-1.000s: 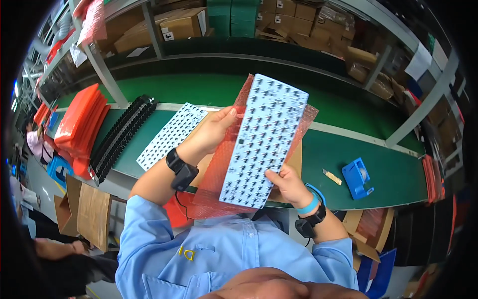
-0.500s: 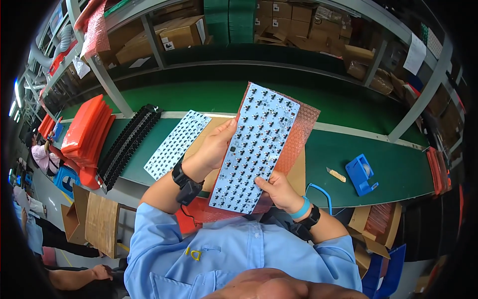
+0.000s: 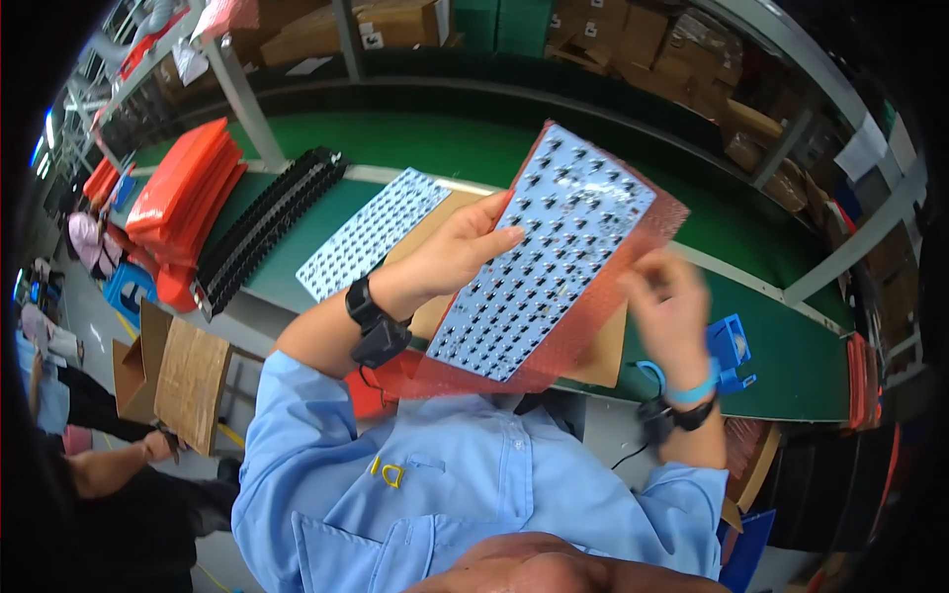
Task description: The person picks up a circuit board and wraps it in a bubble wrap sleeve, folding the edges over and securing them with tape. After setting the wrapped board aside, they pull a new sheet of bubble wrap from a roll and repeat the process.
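Observation:
My left hand grips the left edge of a keyboard circuit board, thumb over its face. The board is pale blue-white with rows of small black parts, and it tilts above the bench. Behind it lies a red bubble-wrap sheet or bag that sticks out past its right and lower edges. My right hand is at the wrap's right side, off the board; motion blurs its fingers, so I cannot tell whether they touch the wrap. A similar pale board lies on the bench to the left, beside brown cardboard.
On the green bench stand a black slotted rack and a stack of red-orange bubble bags at left, and a blue tape dispenser at right. Metal posts rise behind. Another person's hand shows lower left.
My right hand has left the board's lower right edge and moved up and right to the bubble wrap's side. The board has shifted up and right in my left hand, whose thumb now crosses its face.

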The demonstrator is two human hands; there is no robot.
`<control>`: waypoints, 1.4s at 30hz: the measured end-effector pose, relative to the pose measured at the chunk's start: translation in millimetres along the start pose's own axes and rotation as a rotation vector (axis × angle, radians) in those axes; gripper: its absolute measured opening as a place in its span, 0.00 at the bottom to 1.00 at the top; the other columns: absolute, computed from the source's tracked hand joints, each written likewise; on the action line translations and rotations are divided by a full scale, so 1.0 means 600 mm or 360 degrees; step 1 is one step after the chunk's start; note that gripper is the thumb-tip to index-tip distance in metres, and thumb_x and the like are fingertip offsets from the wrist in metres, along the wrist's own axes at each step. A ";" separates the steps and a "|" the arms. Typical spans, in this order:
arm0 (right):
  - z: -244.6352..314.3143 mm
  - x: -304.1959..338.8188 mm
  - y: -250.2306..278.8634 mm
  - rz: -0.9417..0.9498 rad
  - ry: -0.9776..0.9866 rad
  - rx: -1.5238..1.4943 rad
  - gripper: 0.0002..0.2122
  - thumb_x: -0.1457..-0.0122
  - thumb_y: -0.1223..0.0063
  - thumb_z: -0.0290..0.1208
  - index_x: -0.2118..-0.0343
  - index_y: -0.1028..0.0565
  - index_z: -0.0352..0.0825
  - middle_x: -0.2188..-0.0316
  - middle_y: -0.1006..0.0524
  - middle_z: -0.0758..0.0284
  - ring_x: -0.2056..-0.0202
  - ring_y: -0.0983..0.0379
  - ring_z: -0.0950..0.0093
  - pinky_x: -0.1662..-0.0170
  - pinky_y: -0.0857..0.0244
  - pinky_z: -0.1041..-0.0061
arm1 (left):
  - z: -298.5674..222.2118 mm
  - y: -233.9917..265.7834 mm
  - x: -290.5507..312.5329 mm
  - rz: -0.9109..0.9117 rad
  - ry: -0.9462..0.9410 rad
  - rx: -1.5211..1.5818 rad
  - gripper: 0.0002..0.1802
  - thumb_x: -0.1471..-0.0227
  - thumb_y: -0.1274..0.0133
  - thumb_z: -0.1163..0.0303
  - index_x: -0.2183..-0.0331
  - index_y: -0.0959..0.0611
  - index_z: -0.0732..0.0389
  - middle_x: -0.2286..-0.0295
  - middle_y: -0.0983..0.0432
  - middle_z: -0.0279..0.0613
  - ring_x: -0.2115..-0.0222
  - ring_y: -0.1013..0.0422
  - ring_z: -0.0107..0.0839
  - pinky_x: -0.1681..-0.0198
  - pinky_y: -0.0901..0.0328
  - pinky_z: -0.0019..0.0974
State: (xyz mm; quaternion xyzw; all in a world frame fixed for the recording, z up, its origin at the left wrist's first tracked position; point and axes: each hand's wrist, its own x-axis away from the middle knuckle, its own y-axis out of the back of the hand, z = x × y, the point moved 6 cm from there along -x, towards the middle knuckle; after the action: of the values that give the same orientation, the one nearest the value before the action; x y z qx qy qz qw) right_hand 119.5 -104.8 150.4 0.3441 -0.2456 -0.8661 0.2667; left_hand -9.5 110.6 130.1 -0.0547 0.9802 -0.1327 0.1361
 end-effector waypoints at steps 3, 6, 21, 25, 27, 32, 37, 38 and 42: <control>0.122 -0.080 0.095 -0.0527 0.0870 0.0460 0.25 0.51 0.32 0.32 0.50 0.27 0.32 0.51 0.27 0.63 0.47 0.33 0.73 0.45 0.38 0.71 | -0.014 -0.015 0.003 0.0054 0.0004 0.0019 0.26 0.36 0.56 0.77 0.38 0.37 0.64 0.45 0.29 0.41 0.46 0.32 0.26 0.42 0.37 0.34; 0.170 -0.154 0.086 0.0271 0.0829 0.0291 0.25 0.50 0.32 0.34 0.51 0.26 0.29 0.53 0.23 0.63 0.51 0.28 0.75 0.47 0.35 0.72 | -0.021 -0.046 0.004 0.0186 0.0009 0.0006 0.26 0.36 0.56 0.77 0.37 0.37 0.64 0.45 0.30 0.41 0.46 0.33 0.26 0.42 0.38 0.34; 0.173 -0.235 0.200 0.0731 0.0354 -0.0055 0.13 0.41 0.41 0.31 0.57 0.23 0.27 0.66 0.20 0.71 0.67 0.26 0.85 0.61 0.32 0.83 | 0.133 0.081 0.203 0.0304 0.0518 -0.0874 0.15 0.46 0.39 0.71 0.57 0.17 0.67 0.64 0.17 0.40 0.60 0.25 0.24 0.54 0.31 0.34; 0.162 -0.230 0.213 0.0552 0.0284 0.0197 0.13 0.38 0.45 0.31 0.55 0.24 0.28 0.66 0.20 0.73 0.66 0.27 0.87 0.63 0.32 0.81 | 0.163 0.108 0.220 -0.0157 0.0758 -0.0437 0.19 0.45 0.41 0.73 0.51 0.21 0.66 0.66 0.18 0.40 0.65 0.24 0.23 0.58 0.30 0.31; 0.170 -0.208 0.121 0.0401 0.0630 0.0564 0.11 0.39 0.47 0.27 0.56 0.24 0.29 0.67 0.19 0.68 0.69 0.24 0.80 0.67 0.31 0.77 | 0.160 0.107 0.221 -0.0386 0.0655 -0.0335 0.21 0.44 0.41 0.72 0.49 0.22 0.64 0.69 0.17 0.39 0.68 0.25 0.19 0.61 0.30 0.29; 0.180 -0.005 -0.179 0.0547 0.1092 0.1525 0.05 0.52 0.49 0.25 0.70 0.28 0.34 0.72 0.26 0.63 0.73 0.24 0.67 0.77 0.28 0.72 | 0.118 0.072 0.214 -0.0448 0.0497 -0.0783 0.30 0.46 0.40 0.74 0.43 0.30 0.62 0.76 0.19 0.38 0.75 0.24 0.24 0.69 0.30 0.31; 0.111 0.109 -0.279 0.0685 0.0726 0.1052 0.16 0.46 0.43 0.33 0.56 0.28 0.32 0.62 0.25 0.59 0.65 0.24 0.61 0.68 0.26 0.65 | 0.122 0.065 0.252 -0.0718 0.0348 -0.1657 0.39 0.52 0.34 0.71 0.41 0.33 0.58 0.81 0.23 0.40 0.80 0.25 0.33 0.75 0.31 0.35; 0.108 0.111 -0.284 0.0701 0.0683 0.0832 0.19 0.47 0.41 0.35 0.53 0.28 0.31 0.60 0.24 0.58 0.63 0.24 0.61 0.67 0.25 0.65 | 0.123 0.065 0.260 -0.0755 0.0310 -0.1734 0.39 0.54 0.33 0.71 0.42 0.32 0.58 0.82 0.24 0.41 0.80 0.25 0.36 0.75 0.31 0.35; 0.088 0.109 -0.268 0.0763 0.0780 0.0624 0.26 0.51 0.36 0.37 0.49 0.27 0.30 0.54 0.24 0.55 0.56 0.25 0.59 0.63 0.24 0.66 | 0.128 0.069 0.277 -0.0819 0.0266 -0.1757 0.37 0.56 0.33 0.67 0.45 0.29 0.59 0.81 0.23 0.43 0.79 0.24 0.42 0.75 0.30 0.41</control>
State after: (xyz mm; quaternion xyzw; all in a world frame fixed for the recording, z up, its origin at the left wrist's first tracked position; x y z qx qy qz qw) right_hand -6.7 -14.8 55.7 0.5179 -0.4089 -0.6082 0.4413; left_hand -149.8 107.6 5.5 -0.3412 0.8671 0.3620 -0.0260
